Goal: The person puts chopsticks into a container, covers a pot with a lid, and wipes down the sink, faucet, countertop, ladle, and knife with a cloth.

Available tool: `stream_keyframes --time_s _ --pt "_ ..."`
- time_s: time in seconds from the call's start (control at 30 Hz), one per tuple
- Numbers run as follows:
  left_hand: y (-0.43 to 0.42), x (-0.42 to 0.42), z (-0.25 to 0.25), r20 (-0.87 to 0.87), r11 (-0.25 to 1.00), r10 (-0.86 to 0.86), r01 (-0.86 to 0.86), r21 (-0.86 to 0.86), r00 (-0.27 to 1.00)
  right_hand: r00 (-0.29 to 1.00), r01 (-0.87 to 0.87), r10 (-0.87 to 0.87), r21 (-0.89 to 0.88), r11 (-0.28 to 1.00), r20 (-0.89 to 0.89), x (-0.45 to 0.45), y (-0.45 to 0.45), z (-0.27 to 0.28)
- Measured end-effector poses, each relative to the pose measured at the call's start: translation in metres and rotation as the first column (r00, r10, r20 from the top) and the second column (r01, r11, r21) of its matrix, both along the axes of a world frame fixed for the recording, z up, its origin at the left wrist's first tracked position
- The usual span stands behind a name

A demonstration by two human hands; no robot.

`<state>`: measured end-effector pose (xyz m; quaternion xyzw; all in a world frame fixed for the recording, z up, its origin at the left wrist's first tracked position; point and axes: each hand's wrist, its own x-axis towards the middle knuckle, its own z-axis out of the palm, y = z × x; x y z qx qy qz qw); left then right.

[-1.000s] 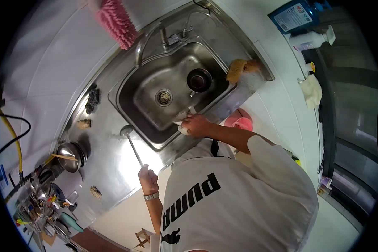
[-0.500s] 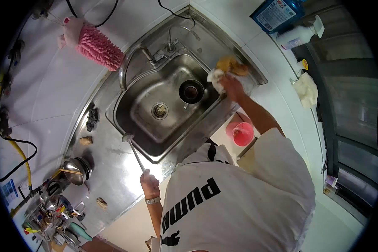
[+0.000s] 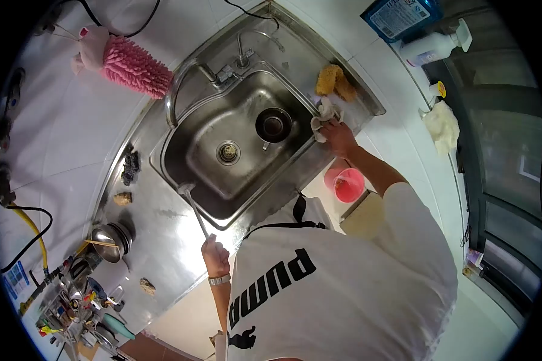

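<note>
My left hand (image 3: 215, 257), with a watch on its wrist, is closed round the long handle of a metal ladle (image 3: 197, 212). The ladle's head lies over the sink's near-left rim. Right of the sink, my right hand (image 3: 338, 137) grips a crumpled whitish cloth (image 3: 326, 112) against the steel counter; the fingertips are partly hidden in it. Just beyond the cloth lie two yellow-brown sponges (image 3: 335, 83). Inside the steel sink (image 3: 208, 129), a dark round pot (image 3: 274, 125) with a small handle sits right of the drain.
Stacked metal bowls (image 3: 108, 242) and a crowded utensil rack (image 3: 81, 307) stand at left. A pink chenille mitt (image 3: 135, 66) hangs on the wall near the curved faucet (image 3: 177, 90). Below the counter's right end is a pink bucket (image 3: 348, 185). Bottles (image 3: 430, 49) line the ledge at upper right.
My right hand and the cloth have drawn back toward me, away from the sponges, which now show fully. My left hand keeps the ladle in nearly the same place.
</note>
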<state>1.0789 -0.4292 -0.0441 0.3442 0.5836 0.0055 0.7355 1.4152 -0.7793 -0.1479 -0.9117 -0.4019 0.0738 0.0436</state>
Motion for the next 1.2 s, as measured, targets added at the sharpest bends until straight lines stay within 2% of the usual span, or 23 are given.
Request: stream_keyframes --time_s 0.07,0.2,0.23,0.3,0.33,0.4,0.47,0.57,0.67,0.73,0.8,0.83,0.93,1.0,1.1,1.2 --pt "0.002 -0.002 -0.002 0.015 0.997 -0.06 0.059 0.042 0.998 0.999 0.029 -0.029 -0.029 0.999 -0.027 0.001 0.005 0.0" --pt "0.008 -0.006 0.002 -0.006 0.998 -0.054 0.054 0.033 0.999 0.988 0.128 -0.131 -0.042 0.991 -0.082 -0.01 0.025 -0.002" --pt "0.009 -0.009 0.002 0.005 0.999 -0.044 0.044 0.025 0.999 0.99 0.109 -0.112 -0.04 0.993 -0.088 -0.014 0.034 -0.002" --pt "0.011 -0.015 0.006 0.014 1.0 -0.019 0.019 0.017 1.0 0.97 0.135 -0.169 -0.186 0.973 -0.177 -0.028 0.056 -0.002" --pt "0.012 -0.019 0.007 0.032 1.0 -0.015 0.015 0.006 0.999 0.971 0.115 -0.151 -0.186 0.976 -0.187 -0.039 0.068 -0.007" --pt "0.014 -0.027 0.003 0.045 1.0 0.007 -0.006 -0.017 0.999 0.97 -0.041 -0.016 -0.232 0.972 -0.241 -0.067 0.095 -0.018" --pt "0.016 -0.042 0.0 0.052 1.0 0.012 -0.01 -0.03 0.999 0.951 -0.116 0.109 -0.01 0.993 -0.289 -0.104 0.128 -0.013" --pt "0.018 -0.058 -0.003 0.031 0.996 0.07 -0.068 -0.052 0.997 0.924 -0.171 0.218 0.17 0.97 -0.314 -0.171 0.173 -0.036" --pt "0.024 -0.078 0.0 0.017 0.995 0.087 -0.086 -0.055 0.996 0.818 -0.189 0.311 0.284 0.94 -0.485 -0.238 0.217 -0.067" --pt "0.029 -0.09 0.0 0.003 0.996 0.08 -0.08 -0.025 0.997 0.705 -0.194 0.283 0.206 0.959 -0.651 -0.253 0.263 -0.023" --pt "0.035 -0.104 -0.004 0.007 0.994 0.1 -0.099 -0.034 0.995 0.653 -0.257 0.544 0.522 0.814 -0.527 -0.279 0.286 -0.028" --pt "0.039 -0.11 -0.005 0.015 0.993 0.112 -0.112 -0.042 0.994 0.548 -0.211 0.516 0.488 0.847 -0.659 -0.304 0.299 -0.045" --pt "0.049 -0.113 -0.003 -0.019 0.997 0.077 -0.077 0.008 0.997 0.542 -0.388 0.611 0.473 0.791 -0.577 -0.333 0.305 -0.042" --pt "0.057 -0.112 -0.009 0.007 0.999 0.039 -0.039 -0.004 0.999 0.59 -0.534 0.664 0.394 0.748 -0.46 -0.316 0.289 -0.018" --pt "0.065 -0.109 -0.012 0.023 1.0 0.019 -0.02 0.023 1.0 0.655 -0.584 0.653 0.294 0.756 -0.379 -0.29 0.238 -0.021" --pt "0.075 -0.103 -0.028 0.027 0.999 -0.054 0.054 0.0 0.998 0.79 -0.44 0.426 0.077 0.895 -0.441 -0.239 0.177 -0.002"
